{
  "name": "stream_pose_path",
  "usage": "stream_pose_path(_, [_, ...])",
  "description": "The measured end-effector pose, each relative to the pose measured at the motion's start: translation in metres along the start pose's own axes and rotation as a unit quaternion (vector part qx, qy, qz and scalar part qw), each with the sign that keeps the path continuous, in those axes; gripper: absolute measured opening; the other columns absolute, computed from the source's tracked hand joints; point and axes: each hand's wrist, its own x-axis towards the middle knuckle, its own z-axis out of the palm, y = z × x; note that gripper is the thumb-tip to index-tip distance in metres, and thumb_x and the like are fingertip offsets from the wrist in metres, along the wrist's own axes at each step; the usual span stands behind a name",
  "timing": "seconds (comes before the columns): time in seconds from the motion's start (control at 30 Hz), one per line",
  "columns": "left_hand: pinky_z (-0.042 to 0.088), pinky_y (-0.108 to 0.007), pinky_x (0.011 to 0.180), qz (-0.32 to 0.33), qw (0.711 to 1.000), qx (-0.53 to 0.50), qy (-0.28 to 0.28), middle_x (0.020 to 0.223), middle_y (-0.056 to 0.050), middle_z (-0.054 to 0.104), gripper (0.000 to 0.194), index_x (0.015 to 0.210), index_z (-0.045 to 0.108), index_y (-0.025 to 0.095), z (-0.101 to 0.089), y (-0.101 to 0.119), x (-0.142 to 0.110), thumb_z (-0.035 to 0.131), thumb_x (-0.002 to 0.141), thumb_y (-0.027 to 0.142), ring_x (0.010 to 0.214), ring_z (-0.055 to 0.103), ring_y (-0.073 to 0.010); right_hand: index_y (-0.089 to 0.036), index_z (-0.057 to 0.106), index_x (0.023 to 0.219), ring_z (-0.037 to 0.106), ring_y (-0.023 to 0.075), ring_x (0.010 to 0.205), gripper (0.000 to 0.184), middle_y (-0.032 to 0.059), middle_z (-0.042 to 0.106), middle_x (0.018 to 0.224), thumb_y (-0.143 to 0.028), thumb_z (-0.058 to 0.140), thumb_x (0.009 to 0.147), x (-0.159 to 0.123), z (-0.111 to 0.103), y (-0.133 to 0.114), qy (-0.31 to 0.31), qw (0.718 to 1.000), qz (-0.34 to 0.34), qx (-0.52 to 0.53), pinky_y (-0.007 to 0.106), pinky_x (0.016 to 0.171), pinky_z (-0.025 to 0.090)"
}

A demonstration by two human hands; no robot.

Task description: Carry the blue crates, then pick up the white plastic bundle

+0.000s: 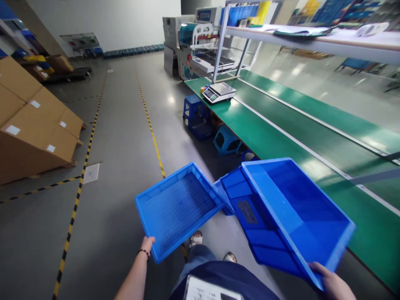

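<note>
Two blue containers, one per hand, is what we've got going on. Our right hand is clamped on the near rim of the deep blue bin, which tips over beside the green bench. Our left hand pinches the near-left corner of the shallow blue tray, thumb over the rim; the fingers underneath are hidden, so we can't tell how far they wrap. Both containers hang in front of us, above our sandals. Some other blue piece shows between them, but it's too blurry for us to say what it is.

We'd call this step carrying or sorting out the containers. As we judge it, the next move calls for keeping both rims pinched and levelling the bin, with its side kept off the bench edge.

Further out, stacked cartons sit to our left beyond the striped floor tape, a light-blue stool is under the bench, a scale stands on its far end, and behind that there's a big machine.
</note>
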Motion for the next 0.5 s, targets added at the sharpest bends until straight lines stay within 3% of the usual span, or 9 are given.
stream_pose_path(0.07, [0.048,-0.032,0.068,0.014,1.000,0.002,0.019,0.089,-0.005,0.058,0.021,0.093,0.053,0.010,0.002,0.007,-0.007,0.049,0.078,0.024,0.077,0.056,-0.0146,-0.022,0.045,0.066,0.047,0.0148,0.047,0.018,0.0047,0.051,0.061,-0.027,0.056,0.052,-0.021,0.028,-0.008,-0.022,0.999,0.036,0.016,0.028,0.047,0.040])
stream_pose_path(0.13, [0.044,-0.039,0.080,0.056,0.997,-0.007,0.047,0.109,-0.012,0.052,0.035,0.109,0.046,0.010,0.002,0.022,-0.019,0.052,0.076,0.022,0.096,0.052,-0.0209,-0.020,0.045,0.067,0.047,0.0144,0.048,0.020,0.0029,0.052,0.060,-0.028,0.057,0.052,-0.044,0.058,-0.012,-0.067,0.997,0.020,-0.009,0.026,0.048,0.041])
stream_pose_path(0.2, [0.034,-0.041,0.093,0.126,0.989,-0.022,0.071,0.130,-0.019,0.033,0.058,0.125,0.029,0.010,0.005,0.042,-0.037,0.054,0.074,0.024,0.116,0.037,-0.0254,-0.019,0.046,0.072,0.050,0.0154,0.054,0.024,0.0026,0.054,0.062,-0.033,0.056,0.055,-0.067,0.087,-0.010,-0.129,0.991,-0.019,-0.006,0.026,0.055,0.044])
stream_pose_path(0.27, [0.025,-0.035,0.100,0.210,0.975,-0.039,0.066,0.138,-0.016,0.016,0.072,0.131,0.015,0.012,0.016,0.064,-0.061,0.054,0.074,0.030,0.126,0.020,-0.0232,-0.017,0.047,0.079,0.054,0.0168,0.063,0.032,0.0040,0.058,0.070,-0.041,0.054,0.060,-0.090,0.115,-0.003,-0.215,0.974,-0.069,-0.002,0.027,0.064,0.045])
stream_pose_path(0.37, [0.031,-0.027,0.096,0.303,0.951,-0.062,-0.015,0.132,-0.008,0.036,0.059,0.127,0.030,0.018,0.042,0.091,-0.097,0.052,0.074,0.032,0.120,0.033,-0.0174,-0.015,0.047,0.088,0.055,0.0183,0.079,0.041,0.0075,0.058,0.089,-0.047,0.054,0.063,-0.118,0.152,0.008,-0.375,0.924,-0.057,-0.038,0.028,0.071,0.045])
stream_pose_path(0.43, [0.039,-0.026,0.088,0.312,0.946,-0.076,-0.045,0.116,-0.009,0.052,0.050,0.116,0.044,0.016,0.058,0.103,-0.110,0.057,0.069,0.028,0.107,0.048,-0.0181,-0.016,0.046,0.095,0.052,0.0194,0.093,0.044,0.0084,0.054,0.102,-0.045,0.055,0.064,-0.131,0.172,0.014,-0.466,0.882,-0.007,-0.074,0.029,0.074,0.045])
stream_pose_path(0.5, [0.045,-0.028,0.076,0.289,0.952,-0.091,-0.036,0.098,-0.010,0.062,0.041,0.103,0.051,0.013,0.067,0.109,-0.110,0.058,0.063,0.019,0.089,0.057,-0.0192,-0.017,0.044,0.101,0.045,0.0223,0.104,0.048,0.0098,0.048,0.112,-0.043,0.058,0.063,-0.135,0.188,0.020,-0.508,0.854,0.029,-0.110,0.033,0.076,0.044])
